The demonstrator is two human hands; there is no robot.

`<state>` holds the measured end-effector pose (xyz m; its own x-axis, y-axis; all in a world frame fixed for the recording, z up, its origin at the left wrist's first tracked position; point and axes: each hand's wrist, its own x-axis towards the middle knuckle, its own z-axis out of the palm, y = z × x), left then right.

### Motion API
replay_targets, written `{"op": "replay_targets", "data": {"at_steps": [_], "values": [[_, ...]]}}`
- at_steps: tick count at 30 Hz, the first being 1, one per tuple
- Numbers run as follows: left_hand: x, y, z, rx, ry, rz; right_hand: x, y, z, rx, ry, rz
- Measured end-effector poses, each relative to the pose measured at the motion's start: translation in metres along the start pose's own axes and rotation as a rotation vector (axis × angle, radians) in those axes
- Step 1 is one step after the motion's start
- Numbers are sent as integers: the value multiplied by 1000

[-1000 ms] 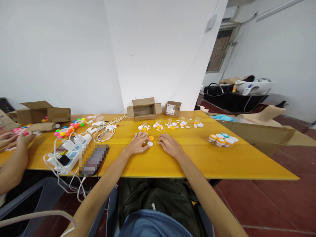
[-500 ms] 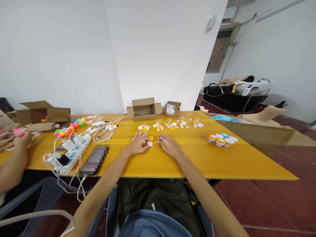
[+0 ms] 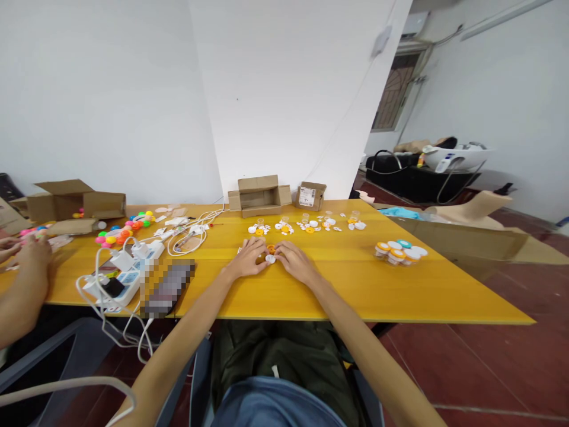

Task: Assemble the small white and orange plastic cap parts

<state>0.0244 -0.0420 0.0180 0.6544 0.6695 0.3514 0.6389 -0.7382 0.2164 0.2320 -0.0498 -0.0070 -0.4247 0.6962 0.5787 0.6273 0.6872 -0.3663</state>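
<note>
Both hands rest low over the yellow table (image 3: 275,296) in the middle of the head view. My left hand (image 3: 249,258) is curled, its thumb and fingertips at the left edge of a small white round piece (image 3: 271,259). From the other side my right hand (image 3: 293,260) reaches the same piece with bent fingertips. An orange ring (image 3: 271,249) lies just behind it, between the hands. Whether either hand grips the white piece is too small to tell. Behind the hands are small groups of white bits, orange rings (image 3: 285,229) and clear cups (image 3: 355,216).
Lidded jars (image 3: 397,253) stand together at the right. Two open cardboard boxes (image 3: 260,201) (image 3: 310,197) are at the back. Left are a power strip (image 3: 133,276), cables, a blurred phone (image 3: 169,289), colourful balls (image 3: 120,236) and another person's hands (image 3: 33,255).
My right hand has moved left to the white piece, closing the gap between my hands. My left hand has barely moved. The other person's hand at the far left has shifted slightly.
</note>
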Motion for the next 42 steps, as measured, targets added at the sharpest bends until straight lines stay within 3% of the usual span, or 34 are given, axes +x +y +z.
{"op": "replay_targets", "data": {"at_steps": [19,42], "values": [[1,2,-1,6,1,0,2,6,5,90,2,-126],[2,1,0,0,7,-11,-1,11,12,-73,31,-185]]}}
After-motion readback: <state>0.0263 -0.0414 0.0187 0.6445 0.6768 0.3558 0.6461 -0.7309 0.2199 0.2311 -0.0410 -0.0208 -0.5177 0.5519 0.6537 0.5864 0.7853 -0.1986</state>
